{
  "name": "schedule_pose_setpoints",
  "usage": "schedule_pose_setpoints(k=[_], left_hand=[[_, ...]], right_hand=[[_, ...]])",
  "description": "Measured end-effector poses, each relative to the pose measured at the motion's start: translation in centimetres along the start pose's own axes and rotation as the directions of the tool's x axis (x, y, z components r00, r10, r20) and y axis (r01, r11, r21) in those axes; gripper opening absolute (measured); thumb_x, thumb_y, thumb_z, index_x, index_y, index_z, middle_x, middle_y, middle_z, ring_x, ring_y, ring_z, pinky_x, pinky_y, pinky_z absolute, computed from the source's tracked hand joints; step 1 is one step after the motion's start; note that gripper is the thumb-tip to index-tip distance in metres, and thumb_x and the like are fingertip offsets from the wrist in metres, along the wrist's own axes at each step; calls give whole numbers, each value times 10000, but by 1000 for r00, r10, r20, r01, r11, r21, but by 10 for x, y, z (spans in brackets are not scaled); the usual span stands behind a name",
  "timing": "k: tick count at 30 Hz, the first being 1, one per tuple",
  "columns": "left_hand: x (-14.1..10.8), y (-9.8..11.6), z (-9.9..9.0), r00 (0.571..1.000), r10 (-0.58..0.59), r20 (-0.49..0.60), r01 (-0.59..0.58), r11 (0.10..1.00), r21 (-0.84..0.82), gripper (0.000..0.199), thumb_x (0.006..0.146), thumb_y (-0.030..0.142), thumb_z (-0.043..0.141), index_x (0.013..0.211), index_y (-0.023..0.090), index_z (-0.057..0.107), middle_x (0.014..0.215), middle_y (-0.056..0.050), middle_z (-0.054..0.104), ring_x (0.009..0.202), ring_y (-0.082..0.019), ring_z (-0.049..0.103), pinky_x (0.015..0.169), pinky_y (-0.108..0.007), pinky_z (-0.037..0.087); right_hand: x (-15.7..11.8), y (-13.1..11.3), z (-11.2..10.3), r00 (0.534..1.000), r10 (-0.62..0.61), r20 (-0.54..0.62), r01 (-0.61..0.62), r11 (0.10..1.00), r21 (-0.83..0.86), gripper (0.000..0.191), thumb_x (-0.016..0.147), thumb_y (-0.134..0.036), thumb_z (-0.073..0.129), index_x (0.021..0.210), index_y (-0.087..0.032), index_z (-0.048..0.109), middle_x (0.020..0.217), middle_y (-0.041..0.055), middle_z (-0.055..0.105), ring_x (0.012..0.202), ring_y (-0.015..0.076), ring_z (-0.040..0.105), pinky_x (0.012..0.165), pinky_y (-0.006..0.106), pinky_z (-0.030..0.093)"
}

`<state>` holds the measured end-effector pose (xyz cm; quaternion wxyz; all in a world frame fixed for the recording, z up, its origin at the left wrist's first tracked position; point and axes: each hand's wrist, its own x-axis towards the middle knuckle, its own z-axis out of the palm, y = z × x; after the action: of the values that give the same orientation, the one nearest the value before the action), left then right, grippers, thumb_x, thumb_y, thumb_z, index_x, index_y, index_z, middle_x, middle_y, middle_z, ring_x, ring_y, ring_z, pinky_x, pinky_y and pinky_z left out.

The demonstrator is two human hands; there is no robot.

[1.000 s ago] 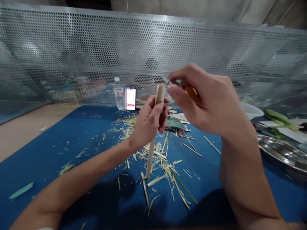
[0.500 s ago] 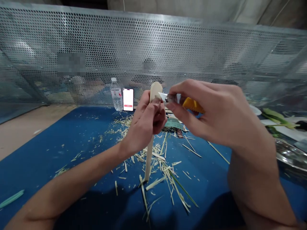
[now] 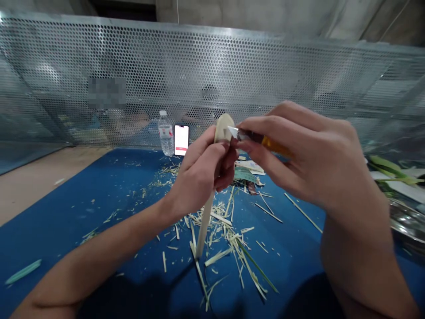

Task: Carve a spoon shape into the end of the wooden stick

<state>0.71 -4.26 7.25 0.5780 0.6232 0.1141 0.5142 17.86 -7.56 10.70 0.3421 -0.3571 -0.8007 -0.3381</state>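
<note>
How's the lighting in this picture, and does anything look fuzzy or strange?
In the head view, glare brightens the perforated metal screen; near the bottom edge, shadows darken the blue mat; the blade catches light; shapes behind the screen look indistinct; a pixelated patch sits at left.

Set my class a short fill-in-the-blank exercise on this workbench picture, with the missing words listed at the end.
1. The person's ____ hand holds the bladed tool, and the other hand grips the pale stick.
2. The work surface beneath the shavings is coloured ____.
3. The metal panel behind the bottle and phone is pierced with many small ____.

Missing words: right; blue; holes.
</note>
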Motion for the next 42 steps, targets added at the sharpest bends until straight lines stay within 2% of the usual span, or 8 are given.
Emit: schedule_pose_setpoints(k=[3,6,11,17,27,31,36,42], left_hand=[[-1,-1,2,999,-42,-21,40,996,-80,165,946,218,437,784,205,408,626,66,263,452,-34,252,404,-147,239],[-2,-6,2,999,-33,-30,30,994,-102,208,954,281,473,779,205,389,627,71,275,475,-30,237,423,-140,241],[-1,-12,0,999,45,30,-43,998,-54,252,939,345,548,778,200,418,578,86,322,435,-22,265,400,-151,245],[0,-15,2,991,129,42,-126,990,-71,260,901,398,640,838,214,469,568,101,297,397,-20,244,366,-165,238],[-2,-18,0,975,197,102,-195,980,-27,326,918,351,646,738,198,422,570,87,308,422,-14,230,373,-191,206],[-1,-19,0,975,194,109,-187,980,-69,301,931,350,628,759,204,431,566,87,285,417,-15,230,371,-185,198],[-1,-21,-3,968,193,162,-175,977,-119,186,946,320,602,843,213,490,579,78,310,427,-21,260,378,-172,224],[-4,-18,-4,981,144,129,-133,987,-91,130,932,321,610,910,217,535,598,71,326,454,-31,263,400,-179,248]], right_hand=[[0,0,-1,1000,-6,13,6,1000,31,233,986,-354,511,1046,-216,689,960,32,709,746,144,658,601,286,452],[0,0,-1,1000,-12,15,12,999,31,192,975,-335,532,1050,-238,680,977,28,716,756,152,673,608,287,472],[0,0,-2,999,-33,-12,34,999,32,160,959,-322,561,1065,-273,671,939,14,707,775,160,685,607,272,481],[0,-1,-3,998,-19,-63,24,997,77,206,953,-318,582,1144,-282,649,920,-9,720,742,128,682,585,242,458],[0,-1,-1,987,-21,-160,37,995,98,65,911,-284,634,954,-241,654,884,-32,745,740,108,692,621,228,488],[0,0,1,988,-32,-148,40,998,52,69,886,-280,656,942,-239,656,884,-33,744,743,115,690,596,246,467],[-1,-3,0,981,-61,-186,83,990,113,79,874,-286,666,924,-226,657,870,-20,738,782,134,703,610,271,469],[-2,-7,-4,985,-43,-165,57,995,83,9,858,-250,657,863,-254,650,886,-22,728,771,144,697,590,291,476]])
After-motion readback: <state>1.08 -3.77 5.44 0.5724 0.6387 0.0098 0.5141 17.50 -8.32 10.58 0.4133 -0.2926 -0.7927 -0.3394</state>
